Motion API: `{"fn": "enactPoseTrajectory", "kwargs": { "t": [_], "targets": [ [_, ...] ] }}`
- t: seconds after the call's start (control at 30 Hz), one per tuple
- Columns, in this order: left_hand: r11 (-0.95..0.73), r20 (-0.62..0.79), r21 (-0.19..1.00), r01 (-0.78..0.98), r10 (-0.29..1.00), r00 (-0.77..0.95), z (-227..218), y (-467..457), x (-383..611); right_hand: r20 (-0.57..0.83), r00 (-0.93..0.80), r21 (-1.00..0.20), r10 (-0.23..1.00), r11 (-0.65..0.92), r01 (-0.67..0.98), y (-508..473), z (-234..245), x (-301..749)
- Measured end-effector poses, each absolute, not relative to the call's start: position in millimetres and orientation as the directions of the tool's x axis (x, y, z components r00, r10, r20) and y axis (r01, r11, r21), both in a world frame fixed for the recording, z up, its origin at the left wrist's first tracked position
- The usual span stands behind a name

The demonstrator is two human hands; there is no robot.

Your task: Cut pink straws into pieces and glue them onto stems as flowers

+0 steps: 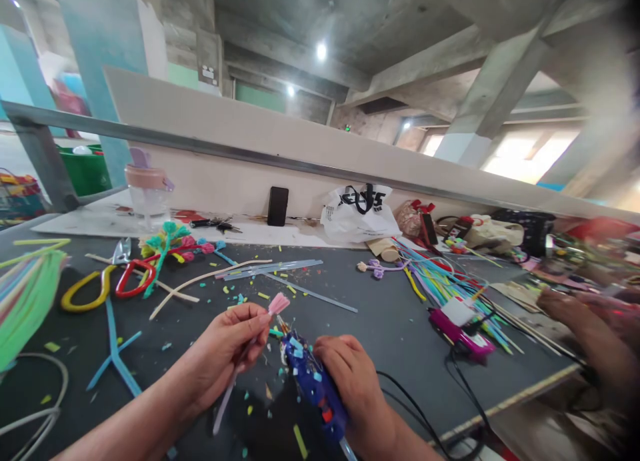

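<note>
My left hand (227, 348) pinches a thin stick (223, 400) topped with a pink tassel (278, 304). The tassel end points up and right, close to the nozzle of a blue glue gun (313, 381). My right hand (350, 374) is wrapped round the glue gun's body, its nozzle aimed at the stick just below the tassel. Both hands hover low over the dark grey table (390, 321), near its front edge.
Scissors with yellow and red handles (107, 281) and finished tassel flowers (173, 244) lie at left. Green strips (25, 294) sit far left, coloured strips (440, 281) and a pink device (460, 334) at right. Another person's hand (575, 311) works far right. A cup (147, 188), phone (277, 206) and bag (357, 211) stand behind.
</note>
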State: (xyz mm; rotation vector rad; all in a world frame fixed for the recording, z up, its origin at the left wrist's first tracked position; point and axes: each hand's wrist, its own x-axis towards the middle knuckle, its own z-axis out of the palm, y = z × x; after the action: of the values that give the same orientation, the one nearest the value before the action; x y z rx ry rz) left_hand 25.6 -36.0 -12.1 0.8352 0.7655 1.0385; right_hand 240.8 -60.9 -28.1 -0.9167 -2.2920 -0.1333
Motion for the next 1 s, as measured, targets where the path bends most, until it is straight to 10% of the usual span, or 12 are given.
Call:
{"fn": "enactPoseTrajectory", "kwargs": {
  "t": [1.0],
  "targets": [
    [0.309, -0.187, 0.870, -0.384, 0.928, 0.322, -9.4, -36.1, 24.9, 0.669, -0.511, 0.012, 0.539, 0.680, 0.733, -52.3, -44.0, 242.1]
  ]
}}
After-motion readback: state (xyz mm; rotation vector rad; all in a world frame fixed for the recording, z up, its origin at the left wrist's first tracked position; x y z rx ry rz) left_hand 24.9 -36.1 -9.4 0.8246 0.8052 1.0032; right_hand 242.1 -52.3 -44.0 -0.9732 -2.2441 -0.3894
